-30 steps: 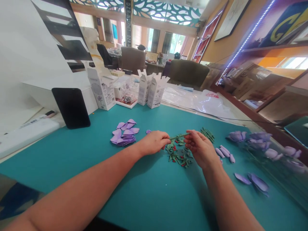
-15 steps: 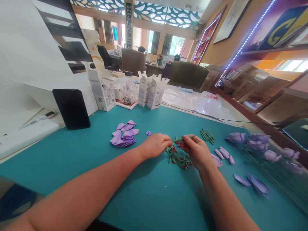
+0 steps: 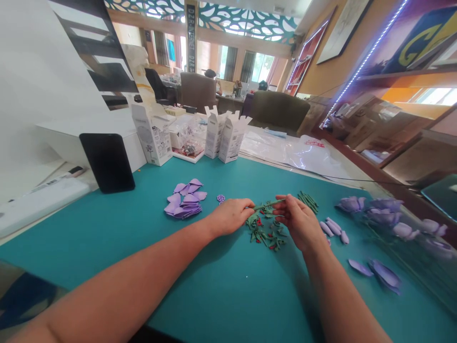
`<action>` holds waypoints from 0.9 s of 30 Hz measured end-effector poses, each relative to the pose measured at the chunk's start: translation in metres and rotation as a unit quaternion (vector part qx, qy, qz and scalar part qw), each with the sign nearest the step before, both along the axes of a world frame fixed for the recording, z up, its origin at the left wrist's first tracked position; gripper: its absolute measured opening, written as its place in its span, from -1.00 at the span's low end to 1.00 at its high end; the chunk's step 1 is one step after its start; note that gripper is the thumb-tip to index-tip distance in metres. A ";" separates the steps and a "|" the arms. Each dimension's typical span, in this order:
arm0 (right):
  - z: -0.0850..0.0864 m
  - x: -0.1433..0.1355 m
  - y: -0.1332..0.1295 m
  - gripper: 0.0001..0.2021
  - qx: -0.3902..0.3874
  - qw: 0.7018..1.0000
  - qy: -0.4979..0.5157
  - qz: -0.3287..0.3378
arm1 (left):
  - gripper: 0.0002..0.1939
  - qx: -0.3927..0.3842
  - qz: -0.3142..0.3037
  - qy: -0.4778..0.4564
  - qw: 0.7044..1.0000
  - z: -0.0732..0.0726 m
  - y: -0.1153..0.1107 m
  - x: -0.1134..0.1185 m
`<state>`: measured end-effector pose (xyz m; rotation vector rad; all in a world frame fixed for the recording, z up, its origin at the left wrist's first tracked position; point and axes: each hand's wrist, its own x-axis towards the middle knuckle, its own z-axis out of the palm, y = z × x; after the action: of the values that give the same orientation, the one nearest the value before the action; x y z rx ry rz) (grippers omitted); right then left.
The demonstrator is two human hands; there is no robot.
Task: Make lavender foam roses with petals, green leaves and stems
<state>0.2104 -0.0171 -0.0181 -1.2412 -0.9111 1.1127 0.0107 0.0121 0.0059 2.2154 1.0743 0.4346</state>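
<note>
The left hand [image 3: 233, 216] pinches one end of a green stem [image 3: 267, 205] in a closed grip, while the right hand [image 3: 299, 220] has a lighter grip, closed near its other end, above scattered green and red pieces [image 3: 264, 237] on the bench [image 3: 214, 290]

Petals [image 3: 185, 209] lie left of my left hand [image 3: 232, 216] at mid-frame, flowers [image 3: 352, 204] at far right, cartons [image 3: 230, 143] behind, upper center.

One held stem [image 3: 268, 205], three cartons [image 3: 230, 139] (two adjacent).
</note>
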 end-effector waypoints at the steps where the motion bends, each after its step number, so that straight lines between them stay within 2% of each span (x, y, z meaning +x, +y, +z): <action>1: 0.000 0.003 0.001 -0.60 0.000 1.000 0.004 -0.008 | -0.69 -0.003 0.000 0.000 1.000 0.000 0.000 0.000; 4: -0.003 0.005 0.002 -0.65 -0.007 1.000 0.013 -0.013 | -0.70 -0.021 -0.003 0.007 1.000 -0.001 -0.001 0.000; 9: -0.003 -0.005 0.000 -0.66 -0.017 0.999 -0.013 0.025 | -0.70 -0.031 -0.014 -0.005 0.999 0.000 -0.003 0.001; 14: 0.005 0.003 -0.002 -0.63 -0.002 0.989 -0.151 -0.007 | -0.72 -0.012 -0.016 0.000 1.000 -0.001 -0.003 0.000; 17: 0.008 0.013 -0.003 -0.68 0.006 0.961 -0.277 -0.011 | -0.71 0.002 -0.009 0.014 1.000 -0.003 -0.001 0.000; 21: 0.009 0.015 -0.006 -0.76 -0.023 0.908 -0.416 0.045 | -0.72 0.023 0.005 0.031 0.999 -0.004 0.001 0.000; 27: 0.012 -0.002 -0.011 -0.84 -0.038 0.856 -0.502 0.117 | -0.67 0.036 0.026 0.035 0.998 -0.006 0.004 -0.001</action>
<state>0.2081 -0.0280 -0.0066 -1.8481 -1.8464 0.6181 0.0093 0.0161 0.0000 2.2836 1.1725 0.4280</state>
